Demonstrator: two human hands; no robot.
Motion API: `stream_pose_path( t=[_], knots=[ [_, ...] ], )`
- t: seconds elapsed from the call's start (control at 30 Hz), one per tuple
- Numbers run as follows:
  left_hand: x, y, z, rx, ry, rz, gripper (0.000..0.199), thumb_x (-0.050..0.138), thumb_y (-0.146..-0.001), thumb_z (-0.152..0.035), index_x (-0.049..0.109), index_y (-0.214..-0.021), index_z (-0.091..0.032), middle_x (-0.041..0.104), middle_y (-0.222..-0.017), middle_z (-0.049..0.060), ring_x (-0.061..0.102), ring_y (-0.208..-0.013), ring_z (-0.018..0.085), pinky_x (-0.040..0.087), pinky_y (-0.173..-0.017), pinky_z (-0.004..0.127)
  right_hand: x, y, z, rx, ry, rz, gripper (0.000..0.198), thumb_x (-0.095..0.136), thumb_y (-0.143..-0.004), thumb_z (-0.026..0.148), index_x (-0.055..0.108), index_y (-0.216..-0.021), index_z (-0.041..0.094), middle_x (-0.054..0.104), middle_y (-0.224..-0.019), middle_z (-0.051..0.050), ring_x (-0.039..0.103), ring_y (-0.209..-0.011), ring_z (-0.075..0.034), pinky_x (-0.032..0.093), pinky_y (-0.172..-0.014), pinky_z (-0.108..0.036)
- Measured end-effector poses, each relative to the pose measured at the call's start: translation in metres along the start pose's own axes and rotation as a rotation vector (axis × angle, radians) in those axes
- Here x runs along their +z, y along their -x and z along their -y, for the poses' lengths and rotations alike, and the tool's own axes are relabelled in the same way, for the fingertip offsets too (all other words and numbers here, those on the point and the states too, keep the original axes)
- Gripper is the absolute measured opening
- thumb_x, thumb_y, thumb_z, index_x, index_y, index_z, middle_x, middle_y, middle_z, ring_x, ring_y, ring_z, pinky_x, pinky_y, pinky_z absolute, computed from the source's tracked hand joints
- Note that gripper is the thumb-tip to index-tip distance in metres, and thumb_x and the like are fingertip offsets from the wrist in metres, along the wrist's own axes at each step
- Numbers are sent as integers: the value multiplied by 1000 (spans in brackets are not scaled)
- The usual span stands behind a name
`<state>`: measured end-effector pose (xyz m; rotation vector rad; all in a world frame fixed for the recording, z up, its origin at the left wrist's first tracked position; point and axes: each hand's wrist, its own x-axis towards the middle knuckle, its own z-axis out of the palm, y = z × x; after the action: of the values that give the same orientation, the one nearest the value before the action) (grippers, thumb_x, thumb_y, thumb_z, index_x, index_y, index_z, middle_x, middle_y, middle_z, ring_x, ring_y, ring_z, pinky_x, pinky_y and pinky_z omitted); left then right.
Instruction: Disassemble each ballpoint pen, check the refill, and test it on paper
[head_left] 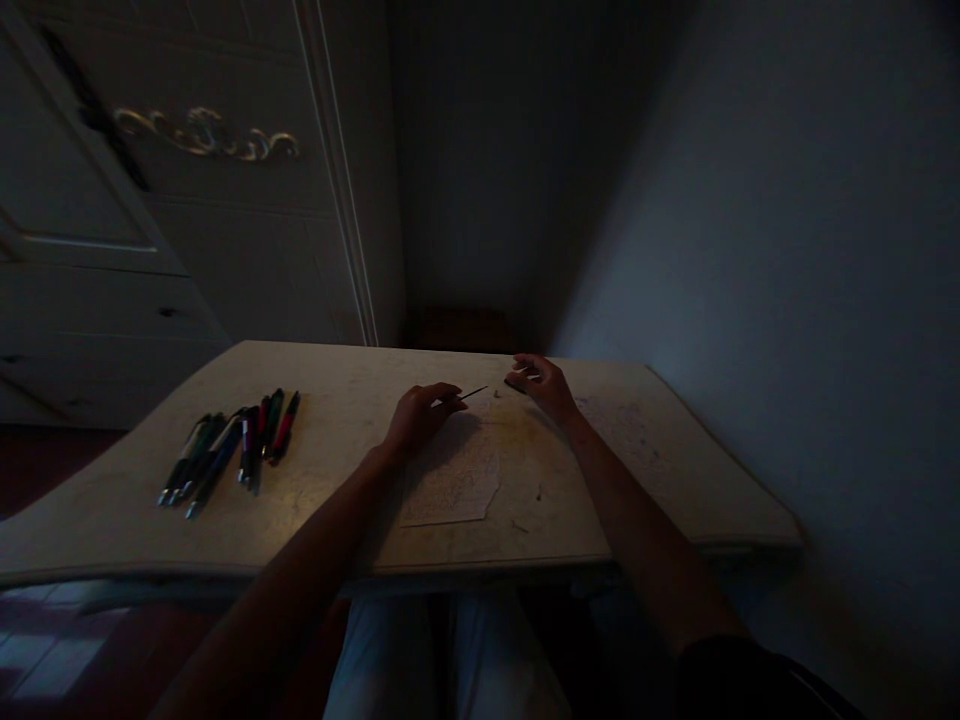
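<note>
My left hand (426, 415) is closed in a pinch on a slim dark rod (474, 392) that looks like a pen refill, its tip pointing right. Across from it, my right hand (541, 382) pinches a short dark piece (514, 386), perhaps part of a pen; the fingers cover much of it. Between the two hands a tiny object (496, 394) lies on the table, too small to name. Under and in front of my left hand is a sheet of paper (454, 485) with faint markings and an uneven right edge.
Several click pens (225, 450) lie in a group on the left of the pale table (337, 530). Small bits (538, 492) rest near the front edge. Faint scribbles (622, 432) mark the right side. A white cabinet (262, 250) and a wall (787, 250) stand close around.
</note>
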<state>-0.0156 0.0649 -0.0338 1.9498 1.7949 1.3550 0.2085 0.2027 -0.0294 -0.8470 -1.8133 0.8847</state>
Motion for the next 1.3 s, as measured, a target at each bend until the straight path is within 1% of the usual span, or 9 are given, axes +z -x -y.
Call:
stream_pose_path(
  t=[0.13, 0.27, 0.43, 0.53, 0.63, 0.7, 0.8, 1.03, 1.3],
  knots=[
    [1, -1, 4, 12, -35, 9, 20, 73, -82, -32, 75, -99, -23, 77, -93, 5, 71, -86, 22, 51, -81, 33, -1, 5, -6, -61, 291, 40, 30, 71, -78, 30, 72, -104, 17, 68, -106, -10, 62, -86, -19, 51, -80, -35],
    [-1, -2, 5, 29, -117, 10, 17, 72, -82, -32, 77, -96, -22, 77, -90, 6, 70, -83, 23, 51, -80, 35, -5, 7, -12, -72, 630, 147, 19, 70, -80, 25, 76, -97, 17, 67, -95, -10, 60, -91, -22, 47, -87, -36],
    [-4, -3, 6, 71, -107, 42, 13, 69, -83, -29, 78, -90, -23, 77, -92, 6, 70, -84, 23, 51, -83, 35, -11, 7, -11, -36, 762, 164, 15, 64, -85, 21, 76, -92, 18, 66, -90, -9, 59, -86, -20, 45, -81, -31],
    [-5, -4, 6, 76, -84, 78, 16, 66, -84, -30, 78, -90, -22, 78, -92, 7, 71, -84, 23, 52, -82, 36, -10, 6, -3, -32, 725, 130, 14, 61, -85, 17, 75, -86, 17, 66, -90, -10, 60, -86, -20, 45, -80, -32],
    [-6, -4, 6, 82, -57, 105, 19, 63, -86, -31, 78, -91, -20, 78, -93, 8, 71, -85, 24, 53, -82, 36, -5, 6, 7, -77, 556, 119, 16, 59, -86, 17, 73, -93, 17, 69, -95, -9, 62, -88, -20, 47, -83, -33],
    [-7, -4, 6, 79, -57, 110, 21, 62, -86, -31, 78, -93, -20, 77, -95, 9, 71, -86, 24, 53, -82, 37, -3, 6, 14, -132, 416, 157, 17, 59, -87, 20, 72, -97, 19, 72, -96, -7, 64, -88, -20, 48, -84, -34],
    [-9, -4, 5, 65, -62, 115, 22, 60, -87, -32, 78, -93, -21, 77, -97, 9, 72, -87, 24, 53, -82, 35, -3, 6, 20, -190, 296, 227, 14, 64, -86, 24, 74, -95, 20, 74, -95, -7, 67, -88, -20, 49, -84, -35],
    [-10, -4, 7, 45, -82, 100, 23, 60, -85, -32, 79, -93, -21, 76, -98, 7, 71, -85, 22, 53, -82, 33, -7, 7, 23, -232, 208, 310, 12, 71, -82, 26, 76, -90, 19, 74, -91, -7, 67, -84, -19, 51, -79, -33],
    [-8, -3, 12, 52, -64, 93, 24, 63, -84, -36, 80, -94, -22, 74, -92, 8, 70, -79, 21, 53, -74, 32, -5, 9, 27, -195, 194, 318, 11, 72, -81, 26, 77, -90, 21, 74, -93, -7, 65, -83, -19, 50, -77, -33]
  ],
)
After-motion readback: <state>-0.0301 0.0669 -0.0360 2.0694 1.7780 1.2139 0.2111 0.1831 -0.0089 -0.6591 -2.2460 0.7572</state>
